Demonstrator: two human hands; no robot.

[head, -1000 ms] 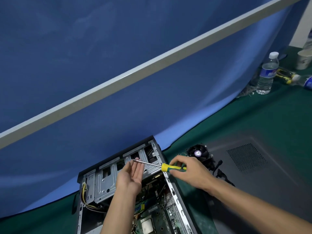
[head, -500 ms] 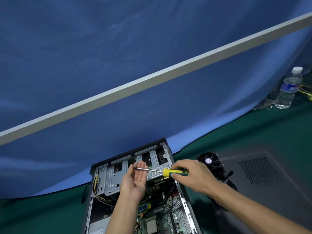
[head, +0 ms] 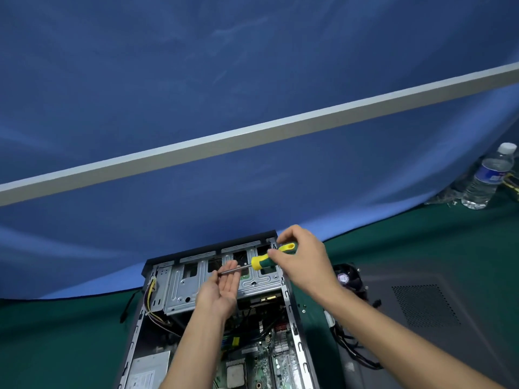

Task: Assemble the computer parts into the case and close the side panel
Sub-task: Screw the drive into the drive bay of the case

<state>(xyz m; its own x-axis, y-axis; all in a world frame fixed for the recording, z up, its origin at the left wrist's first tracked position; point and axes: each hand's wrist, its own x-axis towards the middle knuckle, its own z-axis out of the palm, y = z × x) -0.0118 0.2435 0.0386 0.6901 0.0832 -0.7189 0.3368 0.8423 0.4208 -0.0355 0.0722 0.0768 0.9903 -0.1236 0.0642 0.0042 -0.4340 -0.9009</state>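
An open computer case (head: 289, 299) lies on the green table, its drive cage (head: 179, 287) at the far end and the motherboard (head: 261, 357) nearer me. My right hand (head: 303, 262) grips the yellow-green handle of a screwdriver (head: 259, 262) above the cage. Its metal shaft lies across the straight fingers of my left hand (head: 222, 290), which is held palm up over the case. A cooler fan (head: 348, 279) sits just right of the case, on the grey side panel (head: 427, 310).
A blue cloth backdrop with a pale bar (head: 252, 136) across it rises behind the table. A water bottle (head: 488, 178) stands at the far right. Black cables (head: 354, 349) trail from the fan beside the case. A power supply (head: 148, 369) sits in the case's near left corner.
The view has tilted down and shifted, so the case sits higher in frame. My right hand has raised the screwdriver handle; its shaft still lies on my left fingers.
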